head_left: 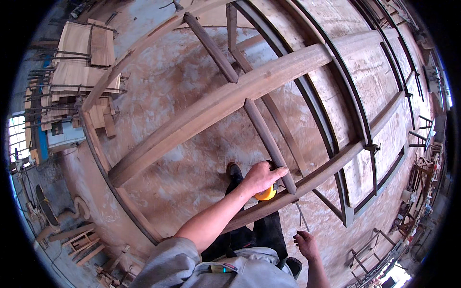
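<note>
My left hand [263, 177] is wrapped round a rounded yellow and black tool [266, 193] whose exact kind is mostly hidden under the palm. The hand lies against the lower end of a short wooden slat [264, 132], beside the curved near rail [273, 204] of a large wooden frame. Low on the right, my right hand [307, 244] hangs beyond that rail with its fingers curled; I cannot make out whether anything is in them. A thin grey strip [302, 216] runs between the rail and this hand. The frame's thick middle beam [216, 108] crosses the view on a slant.
Dark metal bars [312, 103] cross the frame on the right, over pale panels [379, 113]. Clamped boards [72, 72] stand at the far left. Wood scraps [86, 247] lie at the lower left, and more timber pieces [425, 182] line the right side. The floor [158, 110] is stained.
</note>
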A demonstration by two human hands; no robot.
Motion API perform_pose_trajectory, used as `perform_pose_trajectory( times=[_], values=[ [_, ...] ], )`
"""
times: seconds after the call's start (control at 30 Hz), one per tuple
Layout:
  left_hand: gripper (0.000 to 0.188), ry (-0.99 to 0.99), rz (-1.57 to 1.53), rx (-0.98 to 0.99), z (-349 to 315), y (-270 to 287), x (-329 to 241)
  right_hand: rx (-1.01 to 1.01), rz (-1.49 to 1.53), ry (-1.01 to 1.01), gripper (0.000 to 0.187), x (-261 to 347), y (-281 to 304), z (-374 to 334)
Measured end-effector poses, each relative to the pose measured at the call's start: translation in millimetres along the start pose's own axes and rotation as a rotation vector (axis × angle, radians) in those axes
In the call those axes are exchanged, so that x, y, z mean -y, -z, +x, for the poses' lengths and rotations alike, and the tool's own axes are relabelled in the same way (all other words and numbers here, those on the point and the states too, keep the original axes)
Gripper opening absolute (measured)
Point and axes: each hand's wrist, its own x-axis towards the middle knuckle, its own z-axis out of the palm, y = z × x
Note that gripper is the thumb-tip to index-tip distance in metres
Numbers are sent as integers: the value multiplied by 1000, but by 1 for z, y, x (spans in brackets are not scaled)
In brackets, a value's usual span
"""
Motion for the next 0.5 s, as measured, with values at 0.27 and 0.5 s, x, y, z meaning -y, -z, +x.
perform_pose_trajectory(
  times=[0.27,0.5],
  values=[
    [58,161,156,11,-3,3,-14,-24,47,-3,34,-3,-5,3],
    [62,71,292,4,-7,3,-12,-24,-10,-9,34,9,-7,-2]
  ],
)
